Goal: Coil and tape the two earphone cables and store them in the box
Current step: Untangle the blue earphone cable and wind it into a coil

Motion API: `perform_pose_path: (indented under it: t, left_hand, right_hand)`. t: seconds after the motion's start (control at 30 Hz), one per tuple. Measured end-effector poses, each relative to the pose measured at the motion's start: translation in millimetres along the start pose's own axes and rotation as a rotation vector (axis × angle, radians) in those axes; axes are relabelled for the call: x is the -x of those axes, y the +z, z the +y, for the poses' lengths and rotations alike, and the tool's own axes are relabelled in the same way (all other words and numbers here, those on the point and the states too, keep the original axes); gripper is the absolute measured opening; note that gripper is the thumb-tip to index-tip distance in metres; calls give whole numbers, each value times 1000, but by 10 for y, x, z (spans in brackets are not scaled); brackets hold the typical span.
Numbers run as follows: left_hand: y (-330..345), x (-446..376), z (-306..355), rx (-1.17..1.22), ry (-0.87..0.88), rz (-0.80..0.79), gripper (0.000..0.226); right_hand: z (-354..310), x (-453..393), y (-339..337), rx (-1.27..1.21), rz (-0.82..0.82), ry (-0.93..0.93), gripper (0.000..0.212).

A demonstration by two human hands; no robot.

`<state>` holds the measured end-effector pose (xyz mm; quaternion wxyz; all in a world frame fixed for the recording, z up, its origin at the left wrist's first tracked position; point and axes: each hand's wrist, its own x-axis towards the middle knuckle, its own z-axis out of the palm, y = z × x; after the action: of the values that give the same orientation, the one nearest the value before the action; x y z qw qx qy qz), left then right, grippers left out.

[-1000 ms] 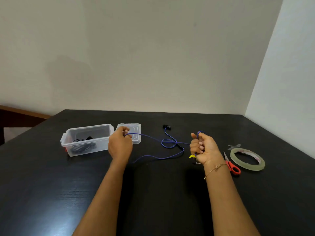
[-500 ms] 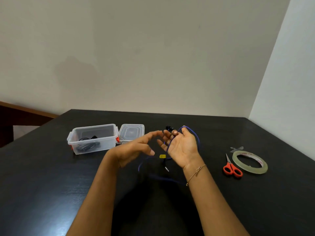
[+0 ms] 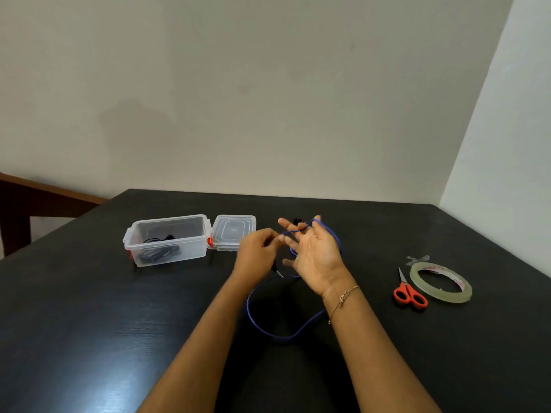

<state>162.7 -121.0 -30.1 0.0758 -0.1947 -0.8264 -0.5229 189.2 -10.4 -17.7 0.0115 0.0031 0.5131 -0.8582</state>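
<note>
Head view: your open right hand carries the thin blue earphone cable loops; at its 9 o'clock, your left hand pinches it.

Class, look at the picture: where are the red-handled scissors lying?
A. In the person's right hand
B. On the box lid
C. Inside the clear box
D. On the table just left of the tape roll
D: the scissors lie flat on the black table immediately left of the tape roll, well away from the clear box and its lid, and neither hand touches them.
</note>
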Motion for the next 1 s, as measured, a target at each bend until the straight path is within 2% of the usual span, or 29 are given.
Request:
perform_pose_path:
  t: [0.07, 0.13, 0.23, 0.33, 0.4, 0.53, 0.67, 0.73, 0.8, 0.87, 0.93, 1.0]
  left_hand:
    - [-88, -27, -114, 7, -62, 187, 15]
    - [-224, -35, -210, -135, -117, 344, 18]
    - [-468, 24, -333, -562, -122, 483, 26]
    - [-696, 119, -545, -840, -120, 477, 23]
    - [-846, 204, -695, -953, -195, 406, 22]
    - [-1027, 364, -819, -1095, -321, 289, 26]
    - [-951, 428, -718, -1113, -310, 279, 34]
    - [-838, 377, -623, -1051, -176, 301, 32]
    - [-654, 311, -508, -933, 22, 255, 28]
    - [-414, 246, -344, -696, 164, 158, 24]
    - [-185, 197, -173, -473, 146, -23, 23]
    - [25, 148, -63, -357, 89, -184, 26]
  right_hand:
    - [104, -47, 23, 209, 90, 87, 39]
    - [210, -63, 70, 574, 72, 140, 34]
    - [303, -31, 73, 1175, -135, 67, 26]
    - [262, 32, 45, 1524, -279, 11, 28]
    - [216, 49, 14, 1573, -292, 32, 30]
    - [131, 65, -69, 1584, -216, 4, 24]
    - [112, 12, -196, 1613, 111, -163, 19]
    - [59, 9, -278, 1689, 234, -78, 27]
    - [-2, 21, -344, 1753, 221, 140, 37]
    - [-33, 45, -344, 1698, 170, 296, 35]
    - [-23, 45, -301, 1609, 159, 304, 21]
    - [-13, 36, -279, 1528, 184, 249, 9]
